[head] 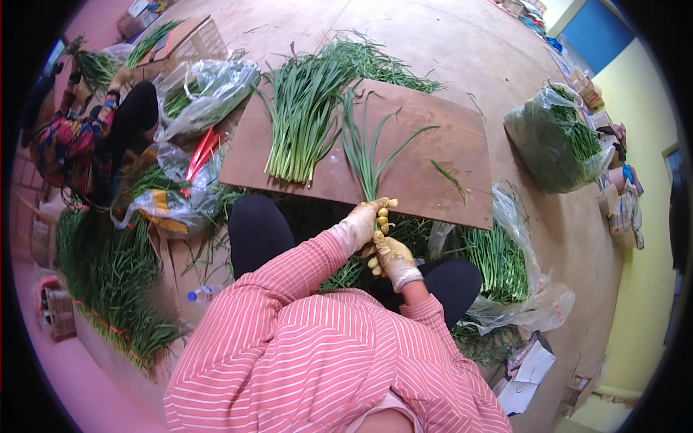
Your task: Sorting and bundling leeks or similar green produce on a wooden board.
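My left hand [364, 223], in a stained pale glove, is closed around the lower stems of a small bunch of garlic chives [368, 157], whose long leaves fan out over a brown board [417, 162]. Just below it, my gloved right hand [391, 258] has its fingers curled at the bottom end of the same stems. A thick pile of chives [303, 119] lies on the board's left part, stem ends towards me. One loose green stalk [449, 177] rests at the board's right. My fingers hide part of the stem ends.
Plastic bags of chives stand at the left [208, 97], far right [563, 135] and near right [498, 265]. Tied bundles [108, 281] lie at the left, near a water bottle [203, 294]. Another person [81, 135] sits at the upper left. Loose greens [373, 65] lie beyond the board.
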Demonstrator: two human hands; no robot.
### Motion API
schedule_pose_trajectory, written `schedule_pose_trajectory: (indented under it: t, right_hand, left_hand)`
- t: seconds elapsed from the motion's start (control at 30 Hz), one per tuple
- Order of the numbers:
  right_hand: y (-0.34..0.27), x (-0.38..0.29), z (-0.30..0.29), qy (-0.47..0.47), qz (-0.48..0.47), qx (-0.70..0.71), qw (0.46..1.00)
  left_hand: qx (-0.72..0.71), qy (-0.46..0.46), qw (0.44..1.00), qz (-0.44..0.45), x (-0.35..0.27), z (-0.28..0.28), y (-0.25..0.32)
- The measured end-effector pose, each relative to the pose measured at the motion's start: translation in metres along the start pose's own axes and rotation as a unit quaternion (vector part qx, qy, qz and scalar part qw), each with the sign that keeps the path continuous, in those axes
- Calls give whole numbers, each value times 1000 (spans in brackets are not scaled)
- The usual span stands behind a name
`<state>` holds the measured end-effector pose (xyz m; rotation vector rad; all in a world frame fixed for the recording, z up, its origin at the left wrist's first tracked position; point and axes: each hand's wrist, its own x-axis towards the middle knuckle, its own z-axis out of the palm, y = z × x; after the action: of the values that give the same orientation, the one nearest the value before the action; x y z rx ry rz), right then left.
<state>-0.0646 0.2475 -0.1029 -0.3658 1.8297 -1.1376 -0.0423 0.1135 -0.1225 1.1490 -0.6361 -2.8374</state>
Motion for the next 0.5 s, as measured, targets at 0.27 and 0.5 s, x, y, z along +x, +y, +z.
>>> schedule_pose_trajectory:
  t: [0.27, 0.5]
  right_hand:
    - [-40, 34, -36, -14, -14, -132, 991]
    - [-83, 72, -26, -81, -10, 65, 995]
  left_hand:
    - [275, -77, 958, 12, -46, -8, 3]
    - [409, -81, 908, 37, -67, -12, 31]
